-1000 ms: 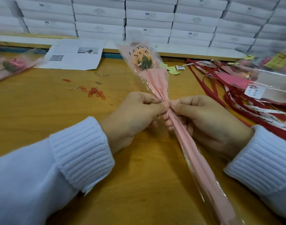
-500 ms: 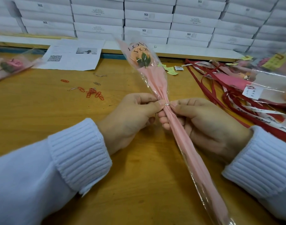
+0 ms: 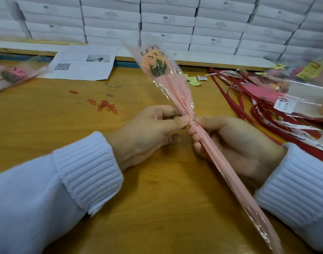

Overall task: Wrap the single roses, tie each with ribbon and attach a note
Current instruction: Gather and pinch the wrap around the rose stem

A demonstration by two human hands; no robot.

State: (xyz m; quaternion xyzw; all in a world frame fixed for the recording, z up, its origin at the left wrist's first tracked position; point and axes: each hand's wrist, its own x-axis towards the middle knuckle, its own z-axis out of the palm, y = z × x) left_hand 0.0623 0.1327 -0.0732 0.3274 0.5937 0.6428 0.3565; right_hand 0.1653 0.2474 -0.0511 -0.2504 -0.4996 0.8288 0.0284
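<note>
Pink paper plus clear film: wrapped rose [image 3: 175, 88] slants across the wooden table [image 3: 157, 208], orange bloom end toward the stacked white boxes [image 3: 168, 21], stem end off the lower right. Left hand [image 3: 149, 132] pinches the gathered neck of the wrap, thumb and forefinger tight on a small silver metal piece [image 3: 191, 120]; can't tell if it's a clip or wire. Right hand [image 3: 235, 143] has its fingers curled round the wrap just below that point, thumb on top. Red paper clips [image 3: 105, 105] lie loose, left of the hands. Red ribbons [image 3: 267, 114] and finished roses [image 3: 294, 92] are piled right. Printed sheet [image 3: 83, 65] lies at the back left, another rose [image 3: 12, 75] far left.
</note>
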